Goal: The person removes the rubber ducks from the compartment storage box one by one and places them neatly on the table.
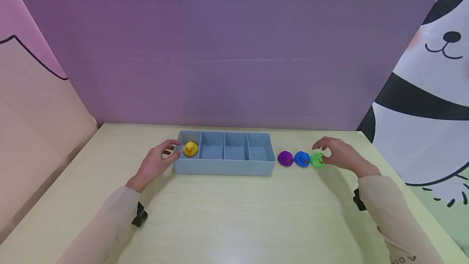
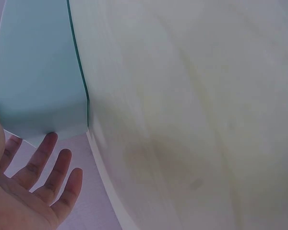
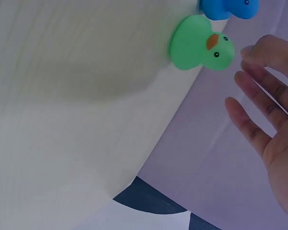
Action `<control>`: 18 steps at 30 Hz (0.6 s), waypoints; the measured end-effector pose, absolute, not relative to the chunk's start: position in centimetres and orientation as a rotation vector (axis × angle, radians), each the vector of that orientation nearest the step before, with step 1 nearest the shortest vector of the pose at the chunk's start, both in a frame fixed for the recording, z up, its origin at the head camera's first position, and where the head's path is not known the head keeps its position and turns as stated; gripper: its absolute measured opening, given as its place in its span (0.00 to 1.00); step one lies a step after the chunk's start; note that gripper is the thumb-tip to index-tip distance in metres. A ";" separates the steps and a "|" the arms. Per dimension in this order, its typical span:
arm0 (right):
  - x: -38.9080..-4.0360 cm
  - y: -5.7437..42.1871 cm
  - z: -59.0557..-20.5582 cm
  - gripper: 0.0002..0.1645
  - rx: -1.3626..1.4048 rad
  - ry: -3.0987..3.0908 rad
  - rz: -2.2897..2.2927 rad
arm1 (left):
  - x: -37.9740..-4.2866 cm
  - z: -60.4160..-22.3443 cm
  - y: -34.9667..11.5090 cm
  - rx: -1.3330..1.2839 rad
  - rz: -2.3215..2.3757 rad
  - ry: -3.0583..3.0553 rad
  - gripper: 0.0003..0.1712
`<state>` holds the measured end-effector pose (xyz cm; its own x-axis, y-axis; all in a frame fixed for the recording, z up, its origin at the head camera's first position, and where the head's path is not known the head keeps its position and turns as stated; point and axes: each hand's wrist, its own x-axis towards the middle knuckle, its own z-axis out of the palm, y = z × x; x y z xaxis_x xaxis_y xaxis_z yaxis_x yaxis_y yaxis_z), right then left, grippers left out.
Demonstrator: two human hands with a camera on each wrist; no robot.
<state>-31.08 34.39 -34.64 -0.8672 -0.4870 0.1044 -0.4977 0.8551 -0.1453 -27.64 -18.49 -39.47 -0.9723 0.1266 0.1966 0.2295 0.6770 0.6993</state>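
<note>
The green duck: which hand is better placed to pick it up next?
Probably the right hand: it is close to the green duck and holds nothing. The left hand is farther, at the left end of the divided tray, near the yellow duck.

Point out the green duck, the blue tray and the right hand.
Green duck (image 3: 194,46), right wrist view: on its body.
Blue tray (image 1: 224,168), head view: on its front wall.
Right hand (image 1: 340,155), head view: on its back.

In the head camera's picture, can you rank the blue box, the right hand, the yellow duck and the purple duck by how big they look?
1. Blue box
2. Right hand
3. Yellow duck and purple duck: too alike to rank.
</note>
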 end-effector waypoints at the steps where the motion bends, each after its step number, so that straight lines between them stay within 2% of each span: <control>1: -31.1 34.2 -34.5 0.20 0.787 -2.965 0.257 | -27.6 -39.5 -18.5 -0.294 -1.176 -2.754 0.21; 18: -30.8 30.4 -34.3 0.18 0.874 -2.851 0.255 | -27.7 -39.5 -18.5 -0.298 -1.169 -2.755 0.22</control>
<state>-30.78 30.42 -34.34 -0.8192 -0.5409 0.1905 -0.5662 0.8158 -0.1182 -27.70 -18.47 -39.46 -0.9714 0.1289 0.1995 0.2330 0.6795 0.6957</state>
